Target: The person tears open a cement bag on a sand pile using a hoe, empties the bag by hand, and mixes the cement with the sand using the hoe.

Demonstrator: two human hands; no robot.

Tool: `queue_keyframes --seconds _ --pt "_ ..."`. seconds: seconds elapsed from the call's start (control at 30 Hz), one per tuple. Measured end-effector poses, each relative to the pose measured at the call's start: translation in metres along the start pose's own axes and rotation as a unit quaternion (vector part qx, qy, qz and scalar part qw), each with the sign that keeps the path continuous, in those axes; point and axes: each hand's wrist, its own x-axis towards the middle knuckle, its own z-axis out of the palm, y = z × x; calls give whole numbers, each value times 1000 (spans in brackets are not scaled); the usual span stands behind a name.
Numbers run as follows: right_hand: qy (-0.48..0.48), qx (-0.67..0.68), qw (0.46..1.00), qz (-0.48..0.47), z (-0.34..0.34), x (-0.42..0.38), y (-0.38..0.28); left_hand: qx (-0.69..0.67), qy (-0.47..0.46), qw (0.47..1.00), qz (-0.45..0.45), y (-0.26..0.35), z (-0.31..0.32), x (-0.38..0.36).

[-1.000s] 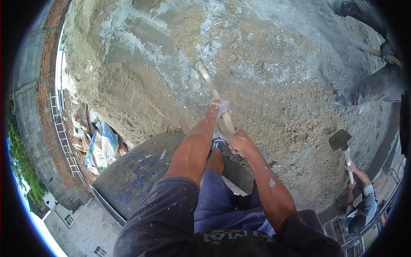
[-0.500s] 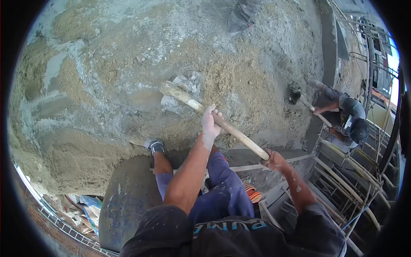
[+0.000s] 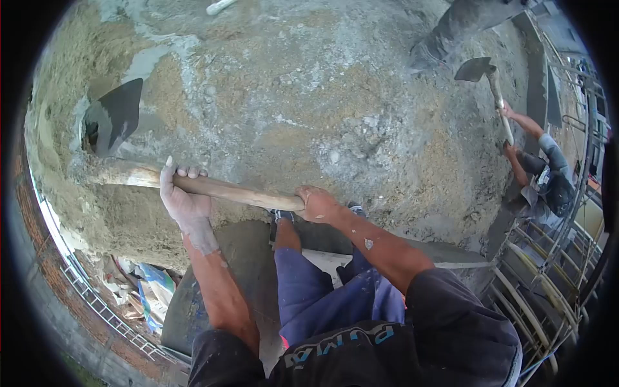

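My left hand (image 3: 186, 201) is wrapped around the wooden handle of a hoe (image 3: 238, 191), not far from its blade end. At the handle's other end, my right hand (image 3: 318, 204) is closed around the wood, close to my body. The hoe's wide dark metal blade (image 3: 120, 115) is raised at the far left, over a patch of damp sand and grey cement mix (image 3: 284, 148). Whitish dust coats my left hand and wrist.
At the right, a co-worker (image 3: 554, 180) holds another hoe (image 3: 496, 87). Another person's trouser leg (image 3: 451, 32) stands at the top right. Poles and scaffolding (image 3: 535, 264) lie at the lower right. A ladder (image 3: 106, 309) and torn bags (image 3: 155, 290) are at the lower left.
My hoe has swung to the left, and its blade now shows raised out of the mix. Both hands have moved left with it. The co-worker's hoe blade has lifted from the mix.
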Motion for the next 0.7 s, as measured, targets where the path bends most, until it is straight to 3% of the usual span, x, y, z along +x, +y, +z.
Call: queue_keyframes --seconds 0.07,0.13,0.23,0.33,0.4,0.47,0.6,0.7 --pt "-37 46 995 -84 -25 76 -109 25 -28 989 143 96 0 12" --pt "-11 66 987 -148 -29 137 -197 91 -18 954 286 160 4 22" --pt "41 84 981 -172 -41 200 -286 190 52 896 397 172 -5 60" --pt "67 69 987 -128 -42 255 -311 220 51 898 377 140 -26 115" --pt "72 59 994 -63 -31 285 -295 256 49 913 315 111 -43 161" --pt "70 72 995 2 -6 304 -246 309 113 909 257 57 -69 215" --pt "18 53 992 117 36 286 -160 468 81 878 -57 -48 -124 264" --pt "-39 57 988 136 36 257 -123 432 107 894 -52 -90 -126 231"
